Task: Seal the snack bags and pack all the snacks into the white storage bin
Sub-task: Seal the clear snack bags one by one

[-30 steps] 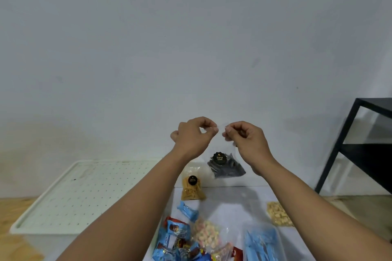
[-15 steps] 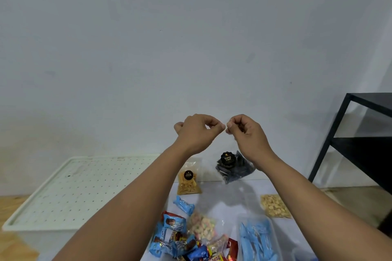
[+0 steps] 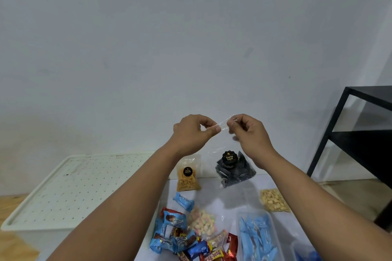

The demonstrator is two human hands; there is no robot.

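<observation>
I hold a clear snack bag of dark striped crackers (image 3: 234, 170) up in the air by its top strip. My left hand (image 3: 192, 133) pinches the left end of the strip and my right hand (image 3: 247, 133) pinches the right end. The bag hangs below my right hand, with a black round label on it. The white storage bin (image 3: 70, 193) stands at the left with its perforated lid on. On the white table (image 3: 233, 195) lie a bag of yellow chips (image 3: 187, 178), a bag of peanuts (image 3: 273, 200), a bag of pastel candies (image 3: 201, 221) and several blue and red wrapped snacks (image 3: 176, 235).
A clear tub of blue wrapped sticks (image 3: 257, 237) sits at the lower right of the table. A black metal shelf (image 3: 356, 133) stands at the right against the wall. Wooden floor (image 3: 12, 248) shows at the lower left beside the bin.
My hands, which were almost touching half a second ago, have drawn apart along the bag's top strip. The hanging bag swung a little, and the view shifted slightly.
</observation>
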